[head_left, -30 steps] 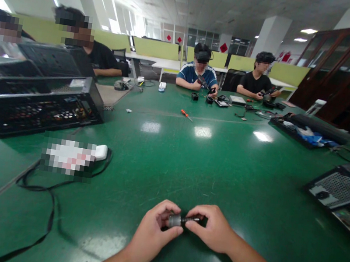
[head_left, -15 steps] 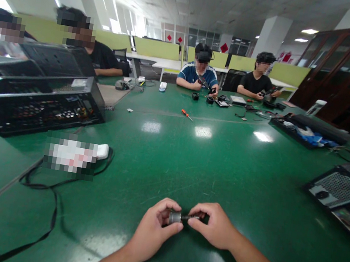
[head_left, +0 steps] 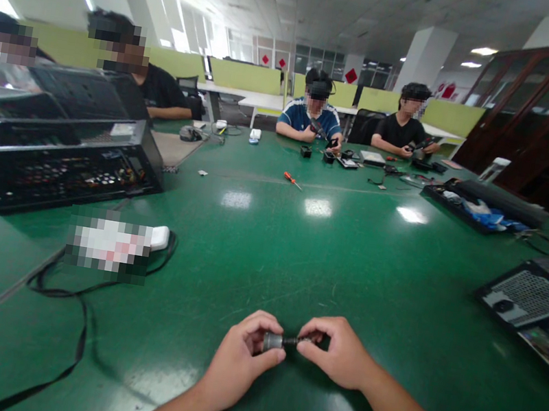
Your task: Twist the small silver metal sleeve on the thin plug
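Left hand (head_left: pixel 238 359) grips a grey metal cylinder (head_left: pixel 273 342); right hand (head_left: pixel 342 355) pinches the slim dark rod (head_left: pixel 290 341) extending straight rightward from the cylinder.

Cyl. (head_left: pixel 272 343) metal-look, semi-matt; tbl. (head_left: pixel 248 243) v. glossy, scratched.

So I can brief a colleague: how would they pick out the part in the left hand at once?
Start at the big green table; low in the middle of the view, the left hand and right hand almost meet. The left holds a short grey cylinder, thicker and paler than the slim dark rod running from it to the right.
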Available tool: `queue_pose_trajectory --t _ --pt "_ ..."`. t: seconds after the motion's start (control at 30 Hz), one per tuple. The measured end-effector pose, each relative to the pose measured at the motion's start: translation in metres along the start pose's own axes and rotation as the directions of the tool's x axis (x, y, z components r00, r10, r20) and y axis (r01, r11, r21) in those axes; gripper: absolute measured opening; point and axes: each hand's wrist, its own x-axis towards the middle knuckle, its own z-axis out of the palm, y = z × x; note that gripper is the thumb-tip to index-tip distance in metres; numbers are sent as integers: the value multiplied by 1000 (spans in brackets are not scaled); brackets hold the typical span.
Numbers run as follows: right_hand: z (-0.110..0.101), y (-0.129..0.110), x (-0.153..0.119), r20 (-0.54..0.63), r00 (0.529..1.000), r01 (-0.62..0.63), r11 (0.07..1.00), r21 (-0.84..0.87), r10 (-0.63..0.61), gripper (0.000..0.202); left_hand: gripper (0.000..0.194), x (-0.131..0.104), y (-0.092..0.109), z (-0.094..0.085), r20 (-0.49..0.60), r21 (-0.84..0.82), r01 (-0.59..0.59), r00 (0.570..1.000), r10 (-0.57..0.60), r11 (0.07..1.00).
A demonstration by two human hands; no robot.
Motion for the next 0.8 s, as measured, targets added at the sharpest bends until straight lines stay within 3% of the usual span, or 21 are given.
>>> queue_pose_trajectory --t 0.8 --pt "-7 1 1 26 999 -29 998 62 28 12 19 1 -1 -2 -9 -26 -1 1000 1 1000"
